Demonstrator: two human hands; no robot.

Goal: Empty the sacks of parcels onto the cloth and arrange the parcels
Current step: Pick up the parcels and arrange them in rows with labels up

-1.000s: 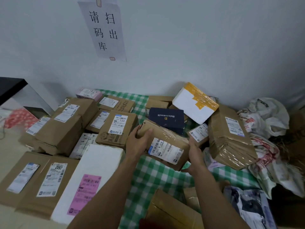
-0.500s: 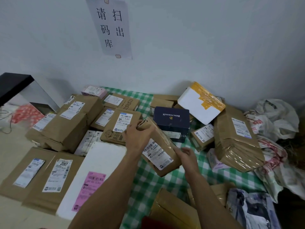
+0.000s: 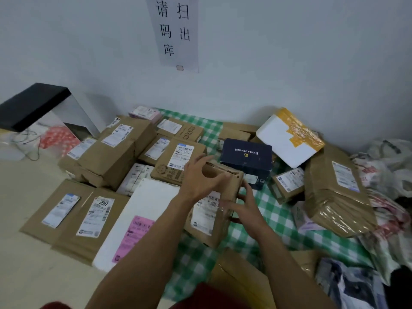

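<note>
— Where's the parcel you're working on?

— Centre of frame. The brown parcel (image 3: 207, 221) stands tilted on the checked cloth (image 3: 276, 221). My left hand (image 3: 200, 177) curves over its upper end in a C, and I can't tell whether it is actually gripping. My right hand (image 3: 245, 204) lies with spread fingers against its right side.

— How will it handle?

— I'd guess light and boxy, stiff along the edges, with a paper skin that may slide. I'd take it by both ends, keeping off the label.

— Any room?

— It's tight. The navy box (image 3: 245, 155) is just behind, the white parcel with the pink label (image 3: 151, 201) is just beside it at left, and a small brown parcel (image 3: 287, 184) is near at right. Bare cloth shows right of my right hand and at lower centre.
</note>
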